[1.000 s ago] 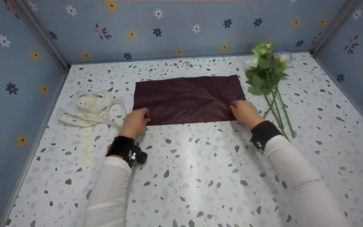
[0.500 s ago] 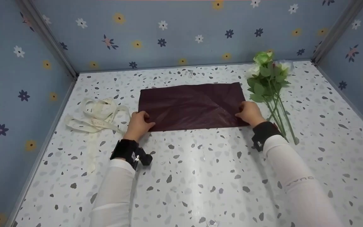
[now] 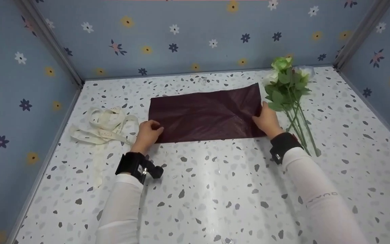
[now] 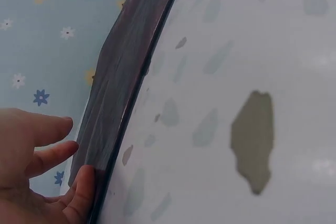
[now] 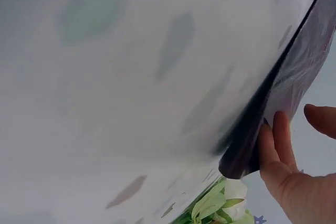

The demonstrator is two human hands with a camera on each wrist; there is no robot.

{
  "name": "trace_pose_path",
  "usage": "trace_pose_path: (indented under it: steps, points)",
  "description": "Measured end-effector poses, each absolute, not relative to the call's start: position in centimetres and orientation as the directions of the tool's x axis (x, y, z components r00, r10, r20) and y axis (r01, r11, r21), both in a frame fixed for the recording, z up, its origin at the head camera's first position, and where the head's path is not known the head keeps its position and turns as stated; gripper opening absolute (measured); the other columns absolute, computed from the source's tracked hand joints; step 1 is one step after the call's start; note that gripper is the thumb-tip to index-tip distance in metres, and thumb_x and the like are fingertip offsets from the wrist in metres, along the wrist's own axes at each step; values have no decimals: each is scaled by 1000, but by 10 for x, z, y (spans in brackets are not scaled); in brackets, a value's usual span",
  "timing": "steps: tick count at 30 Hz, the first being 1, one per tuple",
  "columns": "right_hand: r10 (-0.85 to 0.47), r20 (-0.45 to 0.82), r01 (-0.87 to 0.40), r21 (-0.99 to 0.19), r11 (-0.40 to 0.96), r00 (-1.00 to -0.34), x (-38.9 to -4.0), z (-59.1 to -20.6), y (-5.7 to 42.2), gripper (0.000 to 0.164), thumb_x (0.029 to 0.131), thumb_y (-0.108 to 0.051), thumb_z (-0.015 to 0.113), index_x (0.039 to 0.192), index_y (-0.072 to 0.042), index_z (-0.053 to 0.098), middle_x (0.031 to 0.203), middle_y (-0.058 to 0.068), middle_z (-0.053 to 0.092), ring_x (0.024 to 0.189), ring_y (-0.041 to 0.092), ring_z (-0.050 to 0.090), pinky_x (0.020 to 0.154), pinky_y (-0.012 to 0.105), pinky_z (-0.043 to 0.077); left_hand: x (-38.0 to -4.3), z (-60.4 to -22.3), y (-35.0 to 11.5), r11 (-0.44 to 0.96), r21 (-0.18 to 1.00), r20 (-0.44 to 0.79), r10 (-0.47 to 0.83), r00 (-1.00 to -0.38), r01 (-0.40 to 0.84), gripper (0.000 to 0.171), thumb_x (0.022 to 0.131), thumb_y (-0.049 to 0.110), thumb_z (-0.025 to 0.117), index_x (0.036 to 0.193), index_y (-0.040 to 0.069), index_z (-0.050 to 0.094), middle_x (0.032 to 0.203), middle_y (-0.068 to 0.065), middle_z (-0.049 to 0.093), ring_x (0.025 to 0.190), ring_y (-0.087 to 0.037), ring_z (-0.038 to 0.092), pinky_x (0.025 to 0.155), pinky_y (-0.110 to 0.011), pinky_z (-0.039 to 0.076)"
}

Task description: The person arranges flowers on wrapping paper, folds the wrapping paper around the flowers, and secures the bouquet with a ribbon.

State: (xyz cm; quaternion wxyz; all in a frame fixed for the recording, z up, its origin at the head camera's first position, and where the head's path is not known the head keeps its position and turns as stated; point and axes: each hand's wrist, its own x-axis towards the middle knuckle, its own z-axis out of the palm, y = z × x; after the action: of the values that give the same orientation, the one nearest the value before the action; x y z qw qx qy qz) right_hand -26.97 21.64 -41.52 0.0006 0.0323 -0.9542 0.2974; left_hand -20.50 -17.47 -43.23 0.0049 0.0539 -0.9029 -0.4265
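A dark maroon sheet, thin and slightly glossy like wrapping paper (image 3: 201, 115), lies across the table in the head view. My left hand (image 3: 148, 134) is at its front left corner; in the left wrist view the lower fingertips (image 4: 84, 187) touch the sheet, thumb and fingers spread apart. My right hand (image 3: 266, 120) is at the right edge, which stands raised, far corner lifted. In the right wrist view its fingers (image 5: 270, 156) rest against the curled-up edge, while the thumb stays apart from them.
A loosely heaped cream ribbon (image 3: 102, 125) with printed lettering lies left of the sheet. On the right lies a bunch of green and white flowers (image 3: 286, 81), stems toward me. Blue flower-patterned panels (image 3: 195, 37) enclose the back and sides of the speckled table (image 3: 195, 189).
The right hand's fingers have moved up along the sheet's right edge, and the far right corner has risen. The left hand stays near the front left corner. The head view has shifted slightly.
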Motion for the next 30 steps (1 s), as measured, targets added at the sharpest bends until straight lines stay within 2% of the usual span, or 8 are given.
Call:
trace_pose_path:
  steps: [4, 7, 10, 12, 15, 19, 24, 30]
  points:
    - [-69, -40, -28, -639, 769, -997, -273, -418, 222, 45, 92, -6, 54, 126, 21, 44, 119, 36, 53, 112, 42, 53, 95, 43, 42, -205, -434, -176, 613, 777, -84, -123, -989, -142, 47, 92, 15, 58, 129, -10, 43, 130, -30, 43, 124, -37, 42, 105, -42, 32]
    - [-54, -83, 22, -715, 699, -995, -275, -419, 225, 29, 94, -4, 52, 113, 17, 57, 110, 32, 61, 89, 28, 65, 82, 30, 47, -205, -435, -177, 584, 790, -123, -145, -982, -186, 65, 92, 18, 58, 142, -6, 24, 141, -31, 31, 132, -37, 34, 108, -42, 28]
    - [-34, -147, 106, -840, 531, -989, -276, -419, 229, 31, 96, -3, 49, 119, 17, 51, 119, 31, 56, 79, 10, 62, 83, 22, 47, -206, -436, -178, 556, 806, -142, -153, -978, -204, 75, 92, 20, 58, 146, -4, 11, 144, -32, 24, 135, -38, 29, 110, -43, 26]
    - [-43, -201, 171, -911, 376, -979, -275, -418, 232, 30, 97, -2, 45, 121, 16, 45, 124, 28, 49, 81, 5, 58, 90, 24, 46, -206, -435, -178, 533, 819, -150, -160, -976, -213, 78, 93, 20, 58, 147, -2, 7, 146, -32, 22, 136, -38, 26, 110, -42, 25]
    - [-85, -267, 253, -956, 147, -960, -272, -417, 237, 20, 99, -3, 40, 116, 8, 39, 121, 18, 41, 96, 13, 57, 101, 31, 40, -206, -435, -179, 494, 840, -162, -168, -972, -226, 80, 94, 21, 56, 147, -1, 0, 146, -32, 21, 137, -38, 25, 110, -42, 24]
    - [-137, -284, 295, -953, -67, -949, -266, -415, 242, 3, 100, -4, 40, 101, -3, 37, 110, 10, 37, 104, 20, 56, 106, 34, 34, -206, -436, -180, 440, 870, -167, -166, -972, -224, 78, 95, 19, 53, 147, -1, -2, 145, -30, 26, 131, -37, 34, 108, -41, 28]
    - [-178, -242, 283, -923, -260, -954, -261, -411, 243, 3, 99, -1, 37, 96, -2, 37, 106, 11, 42, 87, 16, 64, 109, 39, 27, -204, -440, -185, 351, 914, -151, -169, -974, -202, 74, 97, 19, 50, 149, 2, 1, 146, -23, 29, 124, -33, 44, 101, -39, 37]
    - [-217, -217, 296, -836, -463, -952, -261, -408, 243, 26, 102, -4, 23, 101, -2, 49, 94, 8, 63, 86, 24, 65, 112, 43, 19, -201, -441, -190, 305, 942, -76, -211, -975, -139, 58, 97, 16, 48, 146, 0, 21, 131, -23, 45, 112, -29, 51, 89, -31, 43]
